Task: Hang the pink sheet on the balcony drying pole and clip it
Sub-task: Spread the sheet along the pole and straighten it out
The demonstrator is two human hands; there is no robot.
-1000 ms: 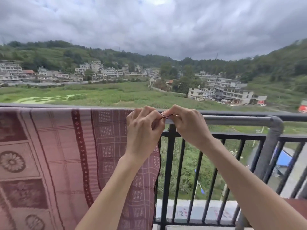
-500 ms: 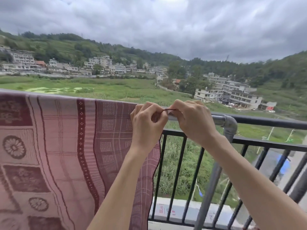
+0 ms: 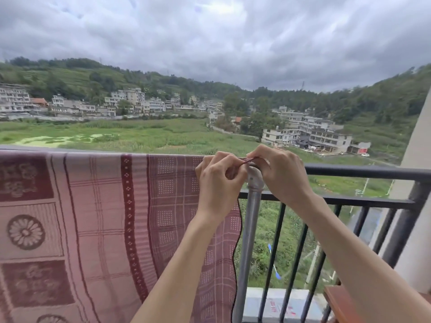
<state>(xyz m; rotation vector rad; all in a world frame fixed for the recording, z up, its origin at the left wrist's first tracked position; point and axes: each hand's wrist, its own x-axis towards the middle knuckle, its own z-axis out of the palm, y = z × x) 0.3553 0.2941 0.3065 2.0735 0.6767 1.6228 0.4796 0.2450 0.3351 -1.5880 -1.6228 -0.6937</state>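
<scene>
The pink sheet (image 3: 98, 217), patterned with dark red flowers and checks, hangs over the grey metal drying pole (image 3: 250, 220) and covers the left half of the view. At the sheet's top right corner, my left hand (image 3: 218, 183) and my right hand (image 3: 279, 173) meet over the pole's elbow joint. Both pinch the sheet's thin dark red edge (image 3: 250, 159), stretched between their fingertips. No clip shows in either hand.
A black balcony railing (image 3: 363, 171) with vertical bars runs behind the pole to a pale wall (image 3: 417, 164) at the right. A brown wooden surface (image 3: 338, 304) sits at the lower right. Fields, houses and hills lie far beyond.
The hands and the sheet's corner have slid right along the pole to its elbow joint. The view has turned right, bringing the wall into sight.
</scene>
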